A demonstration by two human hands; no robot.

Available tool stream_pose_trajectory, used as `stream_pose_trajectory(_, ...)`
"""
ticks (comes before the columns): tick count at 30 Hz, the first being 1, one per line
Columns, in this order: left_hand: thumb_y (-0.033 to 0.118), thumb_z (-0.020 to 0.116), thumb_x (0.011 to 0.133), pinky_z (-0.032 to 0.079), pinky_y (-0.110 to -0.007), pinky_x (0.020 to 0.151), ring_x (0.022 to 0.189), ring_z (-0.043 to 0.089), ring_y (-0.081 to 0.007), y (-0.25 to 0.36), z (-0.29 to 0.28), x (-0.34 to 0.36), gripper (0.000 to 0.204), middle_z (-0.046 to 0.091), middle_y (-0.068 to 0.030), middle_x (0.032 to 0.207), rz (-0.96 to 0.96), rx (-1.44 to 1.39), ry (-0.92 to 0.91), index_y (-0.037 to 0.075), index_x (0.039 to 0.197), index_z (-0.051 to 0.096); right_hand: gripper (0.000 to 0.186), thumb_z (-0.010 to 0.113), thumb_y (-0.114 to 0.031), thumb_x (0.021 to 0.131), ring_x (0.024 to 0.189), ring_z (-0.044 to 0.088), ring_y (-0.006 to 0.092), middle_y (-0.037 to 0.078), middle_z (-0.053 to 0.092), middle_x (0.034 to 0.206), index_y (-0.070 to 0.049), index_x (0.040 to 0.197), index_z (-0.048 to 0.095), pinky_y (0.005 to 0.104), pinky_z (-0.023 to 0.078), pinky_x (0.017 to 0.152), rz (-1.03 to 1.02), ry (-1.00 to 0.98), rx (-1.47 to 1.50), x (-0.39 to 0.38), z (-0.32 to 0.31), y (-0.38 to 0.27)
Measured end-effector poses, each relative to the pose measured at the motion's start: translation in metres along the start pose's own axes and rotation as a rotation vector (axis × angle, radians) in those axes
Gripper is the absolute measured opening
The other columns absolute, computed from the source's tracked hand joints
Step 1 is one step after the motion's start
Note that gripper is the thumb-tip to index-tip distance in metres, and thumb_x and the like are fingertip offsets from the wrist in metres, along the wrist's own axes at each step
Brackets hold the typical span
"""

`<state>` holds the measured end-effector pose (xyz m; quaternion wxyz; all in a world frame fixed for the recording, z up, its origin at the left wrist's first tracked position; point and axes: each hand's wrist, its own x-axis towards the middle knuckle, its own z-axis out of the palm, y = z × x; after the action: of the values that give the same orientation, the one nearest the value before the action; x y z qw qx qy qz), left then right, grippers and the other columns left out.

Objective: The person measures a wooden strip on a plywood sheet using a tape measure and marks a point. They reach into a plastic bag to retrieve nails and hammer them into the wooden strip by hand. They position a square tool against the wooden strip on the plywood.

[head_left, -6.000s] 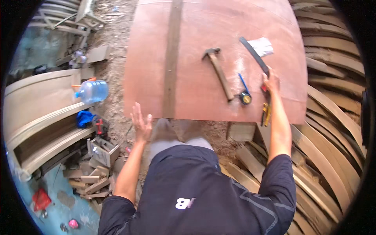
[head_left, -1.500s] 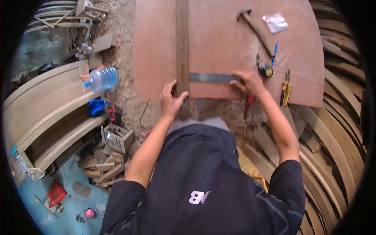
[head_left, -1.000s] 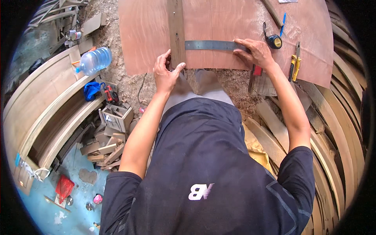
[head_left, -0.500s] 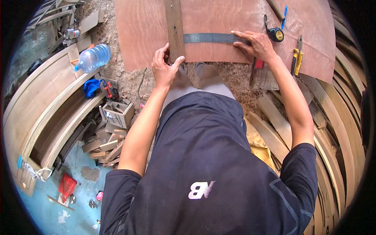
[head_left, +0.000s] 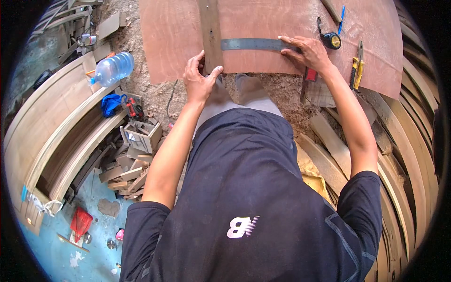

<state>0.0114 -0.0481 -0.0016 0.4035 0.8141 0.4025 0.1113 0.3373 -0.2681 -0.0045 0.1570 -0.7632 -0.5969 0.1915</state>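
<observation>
A reddish plywood sheet [head_left: 171, 40] lies in front of me. Across it, pointing away from me, runs a narrow brown wooden strip [head_left: 212, 40]. At the sheet's near edge my left hand [head_left: 199, 79] straddles the strip's end, thumb on its right side and fingers on its left. A dark metal ruler [head_left: 253, 44] lies flat on the plywood, its left end against the strip. My right hand [head_left: 308, 53] has the ruler's right end between thumb and fingers, covering that end.
Right of my right hand lie a tape measure [head_left: 331, 41], a blue pen [head_left: 341, 19] and yellow-handled pliers [head_left: 358, 75]. Long boards [head_left: 399, 141] are stacked along the right. A water bottle [head_left: 114, 69], wooden mouldings [head_left: 61, 108] and a heap of offcuts [head_left: 129, 176] are at left.
Both hands keep their places on the strip and the ruler. The whole view has shifted very slightly; nothing else visibly moves.
</observation>
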Motion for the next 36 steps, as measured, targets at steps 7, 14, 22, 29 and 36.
stream_pose_trajectory(7,0.032,0.095,0.074,0.056,-0.039,0.092,0.103,0.068,-0.0268,-0.008,0.005,0.000,0.074,0.069,-0.0122,0.119,0.021,-0.042,0.033,0.002,0.135,0.065,0.049,0.066,-0.051,0.100,0.095,0.074,0.0344,0.010,0.077,0.113,-0.024,0.140,0.068,0.0441,0.061,0.080,0.023,-0.048,-0.012,0.002,-0.009,-0.006)
stream_pose_trajectory(14,0.035,0.094,0.079,0.056,-0.037,0.090,0.100,0.067,-0.0242,-0.008,0.002,0.001,0.075,0.068,-0.0128,0.118,0.034,0.047,0.016,0.001,0.138,0.064,0.049,0.067,-0.047,0.100,0.088,0.072,0.0332,0.011,0.074,0.102,-0.022,0.141,0.068,0.0423,0.058,0.075,-0.001,-0.023,0.000,0.003,-0.004,-0.004)
stream_pose_trajectory(22,0.032,0.094,0.078,0.056,-0.037,0.090,0.100,0.067,-0.0245,-0.006,0.002,0.001,0.072,0.069,-0.0125,0.116,0.044,0.054,0.031,0.001,0.136,0.065,0.049,0.066,-0.050,0.100,0.096,0.075,0.0329,0.010,0.077,0.115,-0.021,0.139,0.069,0.0415,0.061,0.080,-0.002,-0.025,-0.021,0.005,-0.008,-0.008)
stream_pose_trajectory(29,0.032,0.095,0.077,0.056,-0.037,0.090,0.101,0.067,-0.0247,-0.001,0.001,0.002,0.073,0.069,-0.0128,0.115,0.033,0.088,0.017,0.001,0.135,0.064,0.049,0.066,-0.050,0.100,0.095,0.075,0.0324,0.009,0.077,0.113,-0.022,0.140,0.069,0.0414,0.061,0.079,0.047,-0.071,-0.041,0.004,-0.008,-0.009)
stream_pose_trajectory(36,0.029,0.096,0.076,0.056,-0.037,0.088,0.098,0.066,-0.0231,0.001,0.001,0.006,0.071,0.068,-0.0127,0.113,0.007,0.050,-0.010,-0.001,0.132,0.063,0.048,0.066,-0.051,0.099,0.095,0.075,0.0316,0.008,0.077,0.112,-0.024,0.139,0.069,0.0411,0.061,0.080,0.031,-0.031,-0.012,0.003,-0.008,-0.008)
